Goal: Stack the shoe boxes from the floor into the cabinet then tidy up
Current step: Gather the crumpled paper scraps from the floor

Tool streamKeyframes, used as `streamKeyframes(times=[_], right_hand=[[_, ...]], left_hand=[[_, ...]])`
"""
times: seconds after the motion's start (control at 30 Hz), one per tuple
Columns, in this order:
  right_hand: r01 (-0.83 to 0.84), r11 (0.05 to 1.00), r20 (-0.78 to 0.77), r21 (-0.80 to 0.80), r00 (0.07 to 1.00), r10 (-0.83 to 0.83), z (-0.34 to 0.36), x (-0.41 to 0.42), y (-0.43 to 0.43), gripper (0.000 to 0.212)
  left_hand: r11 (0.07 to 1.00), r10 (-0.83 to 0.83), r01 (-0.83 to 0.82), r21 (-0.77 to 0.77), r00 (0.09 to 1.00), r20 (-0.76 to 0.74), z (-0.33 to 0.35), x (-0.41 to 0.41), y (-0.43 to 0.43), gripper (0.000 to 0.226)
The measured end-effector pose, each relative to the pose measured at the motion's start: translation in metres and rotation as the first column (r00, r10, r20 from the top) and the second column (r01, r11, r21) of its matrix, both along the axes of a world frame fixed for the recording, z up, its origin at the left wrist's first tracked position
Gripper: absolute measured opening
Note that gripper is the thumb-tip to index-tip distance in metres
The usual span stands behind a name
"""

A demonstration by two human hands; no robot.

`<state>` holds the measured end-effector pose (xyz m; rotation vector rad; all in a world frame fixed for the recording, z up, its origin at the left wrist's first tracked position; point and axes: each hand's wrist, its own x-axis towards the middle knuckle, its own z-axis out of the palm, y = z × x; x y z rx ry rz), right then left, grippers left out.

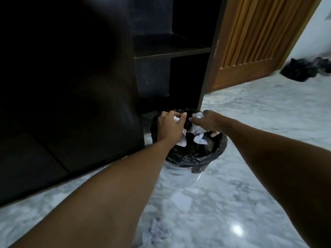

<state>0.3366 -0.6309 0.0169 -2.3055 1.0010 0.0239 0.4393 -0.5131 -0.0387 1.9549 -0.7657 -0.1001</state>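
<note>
Two hands hang over the bin (180,174), its black liner (195,157) directly beneath them. Left hand (170,128) curls round crumpled white paper (176,119); right hand (208,121) pinches a second white wad (198,115). Dark cabinet (71,86), open-shelved, just beyond and left of hands.

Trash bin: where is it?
Head view, centre: the trash bin stands on the marble floor beside the dark cabinet, under the left hand and right hand, both gripping crumpled paper.
</note>
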Motion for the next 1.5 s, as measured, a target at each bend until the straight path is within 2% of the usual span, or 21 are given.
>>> streamKeyframes(times=[0.07,0.17,0.33,0.6,0.8,0.93,1.03,1.1,1.17,1.23,1.3,1.4,1.5], right_hand=[[0.086,0.985,0.038,0.151,0.995,-0.093,0.001,0.004,-0.004,0.046],[0.068,0.984,0.073,0.164,0.994,-0.080,-0.013,0.009,-0.007,0.031],[0.024,1.000,0.059,-0.014,0.998,-0.023,-0.030,0.011,-0.007,0.006],[0.060,0.988,0.084,-0.140,0.995,-0.049,-0.012,-0.003,0.000,0.024],[0.048,0.968,0.218,-0.245,0.976,0.007,0.054,-0.006,0.045,0.028],[0.073,0.980,0.373,-0.183,0.928,0.001,0.077,0.005,0.106,0.023],[0.101,0.988,0.491,-0.115,0.870,-0.031,0.046,0.002,0.165,0.016],[0.051,0.997,0.456,-0.056,0.890,-0.020,0.005,-0.008,0.203,0.013],[-0.024,1.000,0.350,0.011,0.937,0.018,-0.051,-0.026,0.230,0.011],[-0.045,0.998,0.255,0.048,0.966,0.031,-0.104,-0.053,0.245,0.027],[-0.103,0.994,0.123,0.029,0.987,0.098,-0.154,-0.079,0.257,0.060],[-0.269,0.963,-0.013,-0.021,0.963,0.269,-0.214,-0.103,0.271,0.098],[-0.374,0.922,-0.177,-0.102,0.918,0.354,-0.259,-0.102,0.284,0.118]], left_hand=[[0.995,-0.044,0.047,0.092,0.999,-0.029,-0.007,0.002,-0.009,0.037],[0.984,-0.086,0.090,0.153,0.996,-0.035,-0.013,0.005,-0.015,0.040],[0.984,-0.119,0.127,0.121,0.990,-0.075,-0.007,0.011,-0.018,0.041],[0.977,-0.170,0.173,0.123,0.985,-0.031,0.018,0.010,-0.001,0.035],[0.985,-0.134,0.121,0.120,0.985,0.105,0.061,0.020,0.052,0.032],[0.987,-0.108,0.089,0.131,0.984,0.144,0.074,0.032,0.127,0.033],[0.987,-0.066,0.043,0.154,0.986,0.150,0.054,0.036,0.186,0.031],[0.979,-0.050,0.026,0.202,0.992,0.112,0.028,0.036,0.227,0.032],[0.955,-0.040,0.017,0.296,0.997,0.072,-0.011,0.035,0.265,0.033],[0.921,-0.016,0.001,0.390,0.999,0.035,-0.052,0.032,0.300,0.037],[0.878,0.028,-0.016,0.479,0.999,-0.018,-0.094,0.034,0.327,0.044],[0.831,0.109,-0.057,0.553,0.992,-0.062,-0.145,0.044,0.349,0.050],[0.812,0.120,-0.097,0.575,0.993,-0.002,-0.179,0.057,0.347,0.055]])
